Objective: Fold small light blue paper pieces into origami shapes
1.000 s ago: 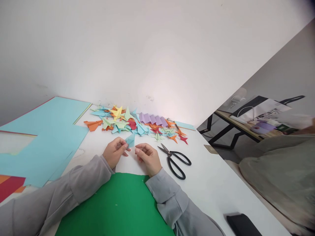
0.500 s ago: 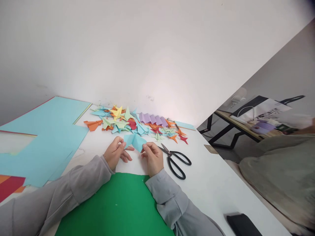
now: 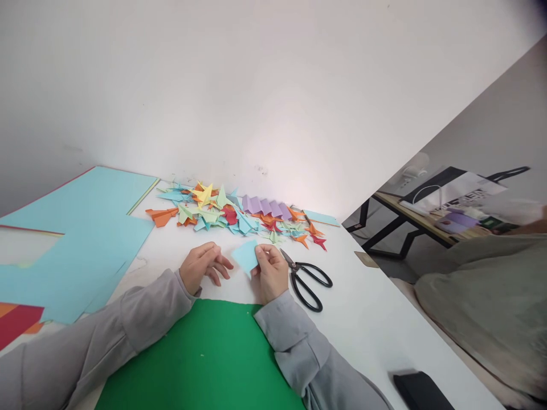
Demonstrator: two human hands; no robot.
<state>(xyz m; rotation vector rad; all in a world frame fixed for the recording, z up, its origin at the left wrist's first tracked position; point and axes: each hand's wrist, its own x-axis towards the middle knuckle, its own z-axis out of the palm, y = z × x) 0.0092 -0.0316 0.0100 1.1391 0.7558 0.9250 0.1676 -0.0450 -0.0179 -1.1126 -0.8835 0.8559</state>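
A small light-blue piece of paper (image 3: 245, 257) is pinched between the thumb and fingers of my right hand (image 3: 272, 273). To its left, my left hand (image 3: 205, 265) holds nothing, its fingers apart and a small gap between them and the paper. Both hands are above the white table, just beyond the green sheet (image 3: 200, 353). Black-handled scissors (image 3: 307, 279) lie right of my right hand, blades toward it. Behind the hands, along the wall, is a heap of folded paper shapes (image 3: 209, 215) in several colours, with a purple zigzag-folded strip (image 3: 267, 207) among them.
Large light-blue sheets (image 3: 102, 245) cover the table's left side, with red and orange paper (image 3: 19, 324) at the near left. A black object (image 3: 423, 390) lies at the near right. Beyond the table's right edge, a person's grey-green clothing (image 3: 487, 302) and another desk (image 3: 410, 217) show.
My left hand has let go of the light-blue paper. My right hand has moved slightly right with it, and the paper, spread in two flaps before, now shows as one flat piece.
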